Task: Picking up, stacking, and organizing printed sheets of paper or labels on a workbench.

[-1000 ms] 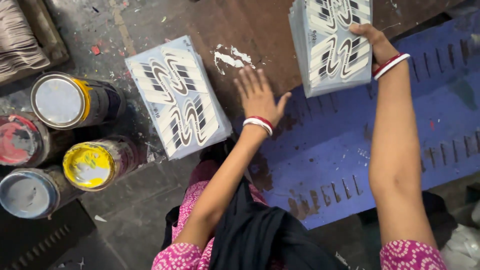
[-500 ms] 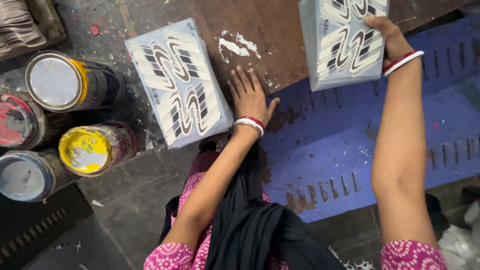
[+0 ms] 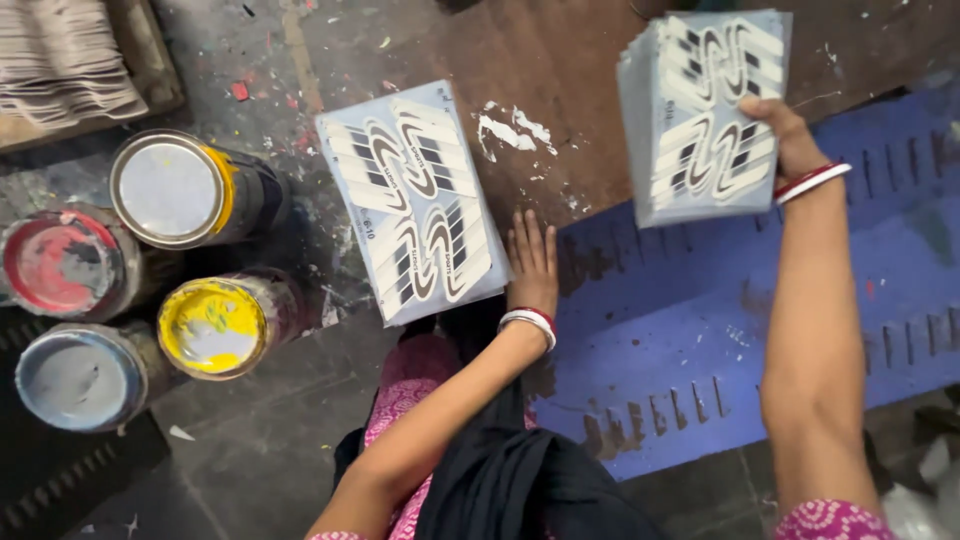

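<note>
My right hand (image 3: 785,135) grips a thick stack of printed sheets (image 3: 705,110) with a black, brown and white wavy pattern, lifted above the brown board. My left hand (image 3: 530,262) lies flat with fingers spread on the board, right beside a second pile of the same printed sheets (image 3: 420,200) resting flat. Red and white bangles circle both wrists.
Several paint cans stand at the left: a white-lidded one (image 3: 175,190), a red one (image 3: 62,262), a yellow one (image 3: 215,325) and a grey-blue one (image 3: 75,378). A blue slotted panel (image 3: 720,330) lies under my right arm. Stacked paper (image 3: 60,60) sits top left.
The view has shifted, so everything sits lower and further right in the frame. My right hand still holds the stack up; my left hand stays flat beside the lying pile.
</note>
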